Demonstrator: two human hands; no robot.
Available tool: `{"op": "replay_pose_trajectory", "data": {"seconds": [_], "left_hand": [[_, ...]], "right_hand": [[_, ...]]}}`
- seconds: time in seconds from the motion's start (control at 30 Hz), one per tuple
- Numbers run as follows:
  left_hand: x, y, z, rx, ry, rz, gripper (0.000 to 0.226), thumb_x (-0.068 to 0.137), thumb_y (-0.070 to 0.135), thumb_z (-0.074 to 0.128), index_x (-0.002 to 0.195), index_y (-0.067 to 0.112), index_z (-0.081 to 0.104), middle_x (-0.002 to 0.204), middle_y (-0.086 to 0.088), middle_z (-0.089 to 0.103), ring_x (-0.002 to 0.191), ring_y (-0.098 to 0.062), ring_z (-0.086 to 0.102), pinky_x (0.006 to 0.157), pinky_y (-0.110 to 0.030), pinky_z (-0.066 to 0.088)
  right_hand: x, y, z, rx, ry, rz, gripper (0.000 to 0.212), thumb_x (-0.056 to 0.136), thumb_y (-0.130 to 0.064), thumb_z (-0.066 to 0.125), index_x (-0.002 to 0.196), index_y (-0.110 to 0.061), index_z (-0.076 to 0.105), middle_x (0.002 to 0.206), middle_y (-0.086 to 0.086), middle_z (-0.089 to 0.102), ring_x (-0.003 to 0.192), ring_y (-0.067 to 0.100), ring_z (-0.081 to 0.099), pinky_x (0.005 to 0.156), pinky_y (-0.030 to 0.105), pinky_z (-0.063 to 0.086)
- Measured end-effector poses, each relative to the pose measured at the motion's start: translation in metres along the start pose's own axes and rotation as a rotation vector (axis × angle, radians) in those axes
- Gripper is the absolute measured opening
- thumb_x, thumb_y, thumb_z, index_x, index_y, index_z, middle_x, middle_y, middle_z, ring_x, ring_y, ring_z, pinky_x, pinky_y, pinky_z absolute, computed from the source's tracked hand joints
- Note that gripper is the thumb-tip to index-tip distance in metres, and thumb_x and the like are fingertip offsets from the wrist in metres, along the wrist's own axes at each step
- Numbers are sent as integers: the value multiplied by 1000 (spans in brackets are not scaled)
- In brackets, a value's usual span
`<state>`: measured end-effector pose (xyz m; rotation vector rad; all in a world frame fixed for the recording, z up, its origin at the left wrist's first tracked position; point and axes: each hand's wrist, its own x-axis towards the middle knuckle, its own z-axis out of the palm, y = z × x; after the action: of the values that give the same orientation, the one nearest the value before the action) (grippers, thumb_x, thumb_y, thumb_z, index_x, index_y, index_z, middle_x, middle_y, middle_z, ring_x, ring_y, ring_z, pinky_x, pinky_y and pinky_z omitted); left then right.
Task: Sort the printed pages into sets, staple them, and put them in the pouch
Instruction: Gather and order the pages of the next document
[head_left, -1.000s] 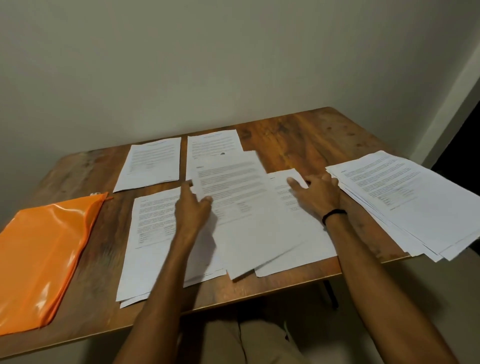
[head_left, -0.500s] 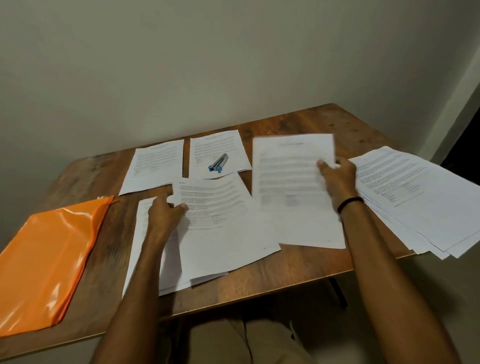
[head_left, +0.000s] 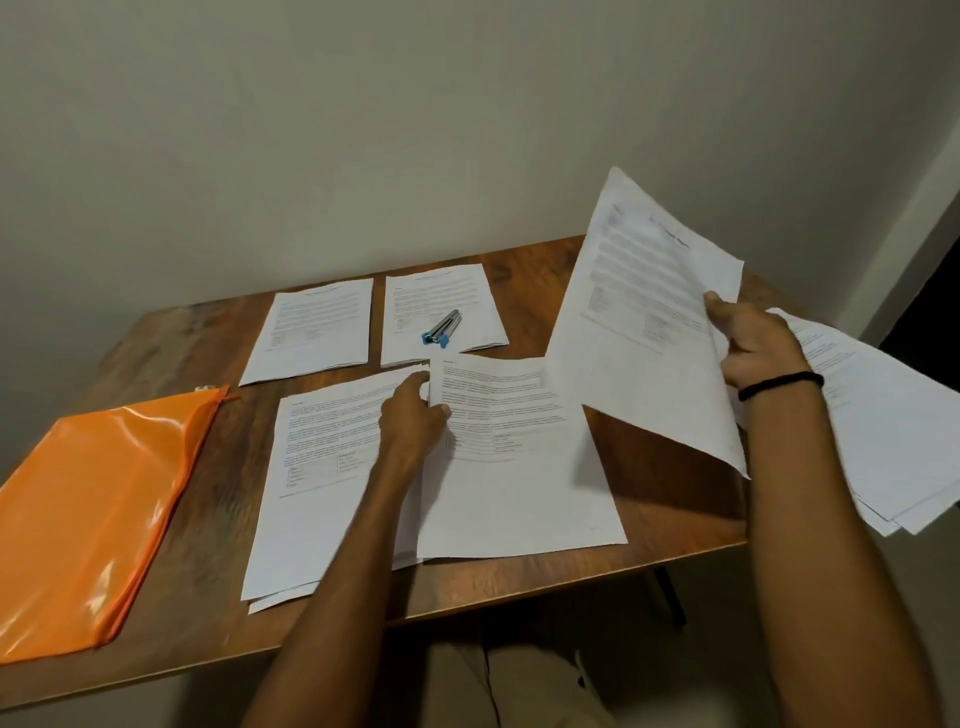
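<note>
My right hand (head_left: 753, 343) grips a set of printed pages (head_left: 649, 322) by their right edge and holds them tilted up above the table's right side. My left hand (head_left: 413, 421) pinches the top left corner of a printed sheet (head_left: 514, 467) lying on the near middle of the table. Just left of it lies another page pile (head_left: 322, 478). Two more sets lie at the back, one on the left (head_left: 317, 327) and one on the right (head_left: 441, 312), with a blue and grey stapler (head_left: 441, 328) on the latter. An orange zip pouch (head_left: 93, 509) lies flat at the left.
A loose fan of several pages (head_left: 893, 426) hangs over the right edge of the wooden table (head_left: 670, 499). A plain wall stands right behind the table. A dark opening shows at the far right.
My right hand has lifted its pages off the table and swung them up and to the right. My left hand has slid its sheet rightwards, baring the pile beneath.
</note>
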<state>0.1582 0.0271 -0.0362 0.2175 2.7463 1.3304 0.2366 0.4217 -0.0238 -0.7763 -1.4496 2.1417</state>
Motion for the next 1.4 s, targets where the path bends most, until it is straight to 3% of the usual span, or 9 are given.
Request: {"op": "replay_pose_trajectory", "data": {"seconds": [0.1,0.17,0.37,0.5,0.73,0.83,1.13,1.3,1.4], "left_hand": [[0,6,7,5,-24,14,54,91,14,72,141,15,51,134,-8,64,112,-28,67,93,-39,54],[-1,10,12,16,-43,50,51,92,12,71,139,15,52,136,-7,63,114,-29,66,96,-41,52],[-1,15,24,52,-48,72,26,100,18,57,125,12,62,131,-7,66,112,-28,64,91,-34,50],[-2,17,28,10,4,-24,30,106,28,42,88,9,57,92,-10,62,95,-29,64,77,-30,41],[-8,17,40,22,-65,9,19,98,22,63,114,14,64,129,-5,67,102,-24,67,78,-26,50],[-12,21,43,-7,-54,24,10,96,17,65,105,17,61,129,-6,66,95,-21,66,65,-16,46],[-17,29,44,-51,-126,104,33,95,15,65,127,17,62,135,-4,63,105,-20,66,58,-8,39],[-24,32,38,-23,-138,149,31,94,19,67,125,19,61,126,0,65,73,-2,56,52,-5,38],[-22,27,30,71,-99,79,8,95,22,66,94,23,58,94,5,63,64,-8,53,54,-9,35]], "right_hand": [[-41,-14,36,-70,19,-79,32,87,-27,77,110,-6,68,94,3,76,82,17,73,68,35,62],[-49,-3,53,-174,70,-126,22,93,-17,70,110,-3,66,101,10,74,80,19,70,63,31,60],[-59,57,88,-761,139,-277,32,89,-29,67,112,-7,64,109,6,69,98,27,65,84,35,52],[-65,88,98,-919,83,-413,38,93,-26,66,126,-8,58,124,5,67,111,28,64,93,40,54],[-71,94,100,-1180,147,-502,57,93,-36,67,141,-15,45,136,13,57,124,32,54,105,42,46],[-78,97,101,-1241,104,-587,58,94,-49,60,141,-20,44,137,12,53,126,31,50,103,45,46],[-67,116,97,-1564,-202,-453,74,94,-69,42,150,-21,39,161,10,30,151,30,21,121,57,4],[-67,112,97,-1612,-210,-423,74,93,-69,43,150,-22,39,161,9,30,151,31,22,120,59,2],[-70,114,105,-1632,-189,-432,67,95,-62,47,147,-21,43,156,12,38,148,34,27,120,60,5]]}}
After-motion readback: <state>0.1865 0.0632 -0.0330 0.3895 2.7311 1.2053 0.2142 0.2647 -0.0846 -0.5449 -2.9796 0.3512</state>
